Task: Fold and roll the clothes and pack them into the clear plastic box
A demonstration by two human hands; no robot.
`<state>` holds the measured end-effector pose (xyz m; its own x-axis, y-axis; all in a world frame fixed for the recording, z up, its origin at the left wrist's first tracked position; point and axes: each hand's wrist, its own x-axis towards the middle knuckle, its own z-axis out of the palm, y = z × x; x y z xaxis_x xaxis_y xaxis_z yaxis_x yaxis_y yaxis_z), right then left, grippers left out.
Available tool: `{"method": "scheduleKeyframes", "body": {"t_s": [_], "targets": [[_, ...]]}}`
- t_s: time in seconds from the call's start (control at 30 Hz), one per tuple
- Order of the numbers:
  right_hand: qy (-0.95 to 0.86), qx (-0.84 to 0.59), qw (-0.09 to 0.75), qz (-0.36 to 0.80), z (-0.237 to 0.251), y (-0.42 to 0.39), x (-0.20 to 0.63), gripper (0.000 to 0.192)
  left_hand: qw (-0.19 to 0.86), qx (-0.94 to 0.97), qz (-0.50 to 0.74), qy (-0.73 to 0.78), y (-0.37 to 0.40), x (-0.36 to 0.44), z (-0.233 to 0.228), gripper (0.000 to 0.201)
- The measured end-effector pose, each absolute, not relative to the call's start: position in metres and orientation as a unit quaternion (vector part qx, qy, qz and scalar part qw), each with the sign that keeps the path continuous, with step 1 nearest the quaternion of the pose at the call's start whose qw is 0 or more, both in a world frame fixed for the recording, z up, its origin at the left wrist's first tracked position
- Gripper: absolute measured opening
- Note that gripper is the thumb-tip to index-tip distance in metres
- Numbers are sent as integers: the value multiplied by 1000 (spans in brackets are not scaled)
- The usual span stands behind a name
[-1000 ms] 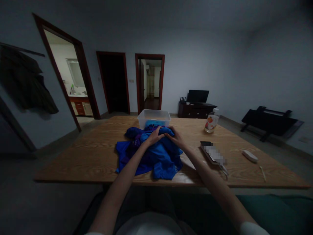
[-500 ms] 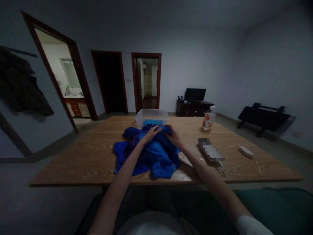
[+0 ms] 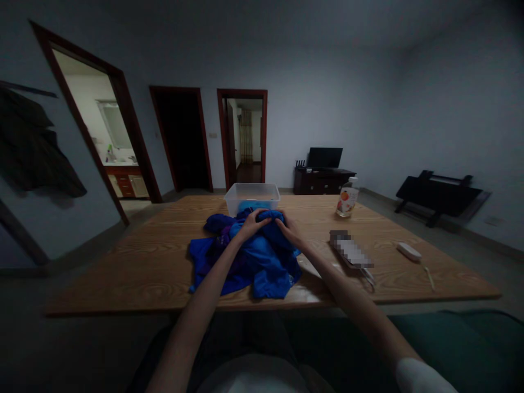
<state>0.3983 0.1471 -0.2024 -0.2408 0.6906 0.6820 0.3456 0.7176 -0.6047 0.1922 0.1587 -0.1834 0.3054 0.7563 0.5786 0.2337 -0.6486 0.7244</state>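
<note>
A heap of bright blue and purple clothing [image 3: 268,270] lies crumpled on the table, its lower edge near the front. My left hand [image 3: 250,225] and my right hand [image 3: 290,228] are at the top of the heap, gripping a bunched roll of the blue garment from both sides. Thumbs of both hands rest on the near side of the roll; the other fingers are partly hidden behind it. Just beyond the hands stands a clear plastic box [image 3: 264,191] with something blue low inside, partly covered from view by the heap.
On the wooden table [image 3: 155,262], to the right, are a labelled bottle [image 3: 347,201], a flat, partly blurred-out object with a strap [image 3: 350,252], a white oblong case [image 3: 408,251] and a thin pale strip [image 3: 429,278]. A green seat [image 3: 458,344] is at the front right.
My hands have drawn slightly closer together around the garment, and the bunched part is more rounded. The view has shifted a little; the heap and the box otherwise stay in place.
</note>
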Motion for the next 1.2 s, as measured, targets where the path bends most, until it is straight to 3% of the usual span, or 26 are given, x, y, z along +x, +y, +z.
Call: {"method": "scheduleKeyframes", "body": {"t_s": [0.57, 0.77, 1.2], "targets": [[-704, -382, 539, 260, -224, 169, 387, 50, 47, 783, 472, 403, 137, 202, -182, 34], [-710, -387, 555, 196, -213, 160, 390, 49, 82, 762, 470, 437, 136, 204, -183, 44], [-712, -381, 572, 144, -198, 143, 395, 32, 251, 798, 439, 329, 152, 175, -169, 33]]}}
